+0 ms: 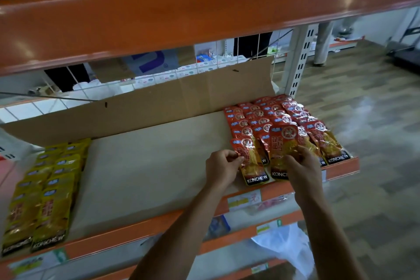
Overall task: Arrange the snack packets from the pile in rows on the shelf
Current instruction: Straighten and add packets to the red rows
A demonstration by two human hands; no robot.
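Red snack packets (272, 118) lie in overlapping rows at the right end of the cardboard-lined shelf (147, 161). My left hand (221, 166) pinches the left edge of the front packet (252, 166) of the leftmost red row. My right hand (300, 163) grips another red packet (283, 145), tilted up over the row beside it. Yellow packets (47, 191) lie in two rows at the shelf's left end.
An orange upper shelf beam (204, 11) hangs close overhead. A cardboard sheet (159, 100) stands along the shelf's back. Lower orange shelves (238, 232) with price tags and a white plastic bag (284, 245) sit below. Tiled floor (363, 120) lies to the right.
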